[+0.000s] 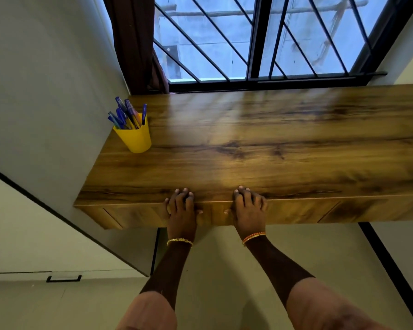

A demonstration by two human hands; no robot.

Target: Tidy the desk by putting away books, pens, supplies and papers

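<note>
both hands on front edge of wooden surface; pens stand in cup at left

the wooden surface runs under a barred window, its left end against a grey wall. a dark curtain hangs at the window's left side, reaching down to the back left corner of the surface.

left hand: laid over the front edge of the surface. its fingers are straight and rest flat on the top, tips pointing toward the window; the thumb lies against the front face below the edge. it grips nothing. a gold bangle sits at the wrist.

right hand: placed the same way, just to the right of the left hand, the two apart. fingers straight, flat on the top, thumb on the front face. it holds nothing. an orange and gold band sits at the wrist.

pens: several blue ones, upright and fanned, stand in a yellow cup. the cup stands upright on the surface near its left end, close to the wall, well apart from both hands.

front face of the surface shows panel seams, like drawer fronts; whether they are drawers cannot be told. all lie flush.

below: pale floor. a small black handle shows on a pale panel at lower left.
</note>
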